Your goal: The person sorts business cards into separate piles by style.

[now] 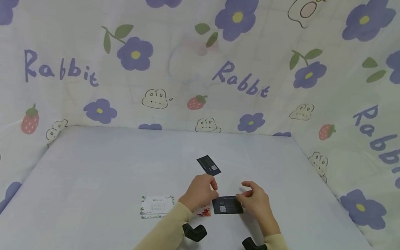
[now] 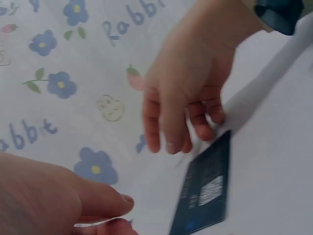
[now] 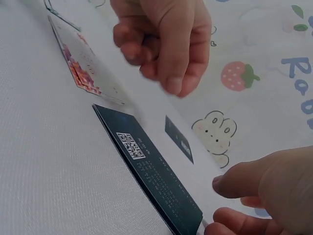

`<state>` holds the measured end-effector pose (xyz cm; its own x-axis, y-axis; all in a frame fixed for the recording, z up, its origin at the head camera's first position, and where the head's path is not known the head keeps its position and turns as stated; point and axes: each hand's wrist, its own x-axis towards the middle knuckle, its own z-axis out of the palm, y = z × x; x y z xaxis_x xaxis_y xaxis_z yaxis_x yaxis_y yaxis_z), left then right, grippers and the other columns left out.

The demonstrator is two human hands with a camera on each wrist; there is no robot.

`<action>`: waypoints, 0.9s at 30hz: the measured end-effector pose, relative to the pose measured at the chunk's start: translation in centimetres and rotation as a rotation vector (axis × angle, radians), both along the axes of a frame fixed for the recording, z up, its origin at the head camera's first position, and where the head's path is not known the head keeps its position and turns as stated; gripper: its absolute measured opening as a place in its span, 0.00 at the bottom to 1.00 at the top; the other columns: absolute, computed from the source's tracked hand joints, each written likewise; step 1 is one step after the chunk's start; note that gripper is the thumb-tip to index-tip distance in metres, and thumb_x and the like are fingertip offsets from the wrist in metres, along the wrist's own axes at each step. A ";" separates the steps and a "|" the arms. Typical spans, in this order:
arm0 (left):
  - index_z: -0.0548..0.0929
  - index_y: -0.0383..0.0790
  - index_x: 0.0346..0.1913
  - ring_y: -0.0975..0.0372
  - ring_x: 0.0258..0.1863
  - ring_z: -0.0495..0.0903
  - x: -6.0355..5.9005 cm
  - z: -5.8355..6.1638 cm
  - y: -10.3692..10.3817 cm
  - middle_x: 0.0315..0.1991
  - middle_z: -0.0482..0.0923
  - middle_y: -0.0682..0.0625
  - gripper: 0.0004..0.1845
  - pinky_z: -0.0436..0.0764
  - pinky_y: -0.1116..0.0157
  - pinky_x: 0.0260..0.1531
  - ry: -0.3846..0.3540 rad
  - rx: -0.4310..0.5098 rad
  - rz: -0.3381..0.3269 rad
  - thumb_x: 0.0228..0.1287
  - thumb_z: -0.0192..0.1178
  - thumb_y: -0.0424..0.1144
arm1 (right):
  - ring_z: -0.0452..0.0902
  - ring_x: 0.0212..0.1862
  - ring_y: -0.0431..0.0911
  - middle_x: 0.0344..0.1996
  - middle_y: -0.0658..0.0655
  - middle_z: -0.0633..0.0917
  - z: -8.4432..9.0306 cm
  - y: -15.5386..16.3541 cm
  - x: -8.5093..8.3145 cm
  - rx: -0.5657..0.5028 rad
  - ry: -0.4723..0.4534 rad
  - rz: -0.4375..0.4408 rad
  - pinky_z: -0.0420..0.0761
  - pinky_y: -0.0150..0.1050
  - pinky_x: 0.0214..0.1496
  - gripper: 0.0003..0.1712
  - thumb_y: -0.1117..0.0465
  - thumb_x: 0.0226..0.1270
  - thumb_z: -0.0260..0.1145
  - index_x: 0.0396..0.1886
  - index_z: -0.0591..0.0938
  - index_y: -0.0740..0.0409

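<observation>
A small stack of dark business cards (image 1: 227,205), with a QR code and fine print on top, lies on the table between the hands. My left hand (image 1: 200,192) hovers by its left end, thumb pointing down and fingers loosely bent, holding nothing. At the right end is my right hand (image 1: 255,201); in the right wrist view its fingertips (image 3: 220,230) are right at the stack's corner, with the thumb apart from them. A single dark card (image 1: 209,165) lies askew farther back, beyond the left hand.
White cards with a leafy border (image 1: 157,205) lie to the left. Next to them, cards with a red floral print (image 1: 204,211) are partly hidden under the left hand. The white table (image 1: 115,165) meets a flower-and-rabbit patterned curtain (image 1: 176,70) at the back and sides.
</observation>
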<state>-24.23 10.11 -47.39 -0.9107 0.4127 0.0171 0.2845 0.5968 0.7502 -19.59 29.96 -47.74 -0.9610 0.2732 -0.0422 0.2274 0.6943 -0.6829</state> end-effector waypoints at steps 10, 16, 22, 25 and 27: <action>0.82 0.40 0.49 0.62 0.16 0.76 -1.9 2.2 -5.0 0.29 0.83 0.44 0.12 0.74 0.67 0.22 -0.118 0.171 0.146 0.69 0.64 0.43 | 0.78 0.25 0.42 0.33 0.60 0.86 1.0 -0.6 -0.9 -0.103 0.074 -0.025 0.74 0.35 0.26 0.26 0.61 0.66 0.69 0.63 0.78 0.62; 0.81 0.42 0.52 0.61 0.19 0.78 -2.5 3.0 -9.1 0.32 0.83 0.44 0.14 0.80 0.66 0.25 -0.158 0.202 0.288 0.70 0.63 0.46 | 0.77 0.24 0.42 0.32 0.59 0.84 1.5 -1.7 -2.3 -0.105 0.082 0.000 0.75 0.35 0.28 0.25 0.60 0.67 0.69 0.62 0.78 0.62; 0.82 0.41 0.51 0.61 0.19 0.79 -2.9 3.4 -13.2 0.31 0.82 0.43 0.14 0.84 0.63 0.27 -0.146 0.234 0.392 0.69 0.64 0.45 | 0.79 0.24 0.42 0.33 0.59 0.84 1.8 -2.5 -3.8 -0.120 0.055 0.046 0.76 0.34 0.29 0.26 0.58 0.68 0.68 0.63 0.77 0.62; 0.82 0.41 0.51 0.61 0.19 0.79 -3.0 3.4 -14.4 0.32 0.83 0.41 0.14 0.83 0.65 0.26 -0.151 0.238 0.398 0.69 0.64 0.45 | 0.81 0.25 0.43 0.35 0.60 0.86 1.9 -2.6 -4.4 -0.128 0.061 0.045 0.77 0.34 0.28 0.26 0.56 0.69 0.67 0.64 0.77 0.62; 0.81 0.41 0.51 0.61 0.19 0.78 -2.9 3.3 -14.8 0.33 0.83 0.41 0.15 0.83 0.66 0.25 -0.165 0.233 0.400 0.70 0.64 0.46 | 0.82 0.25 0.43 0.36 0.61 0.86 1.9 -2.8 -4.8 -0.142 0.062 0.042 0.78 0.34 0.27 0.27 0.56 0.70 0.67 0.65 0.76 0.61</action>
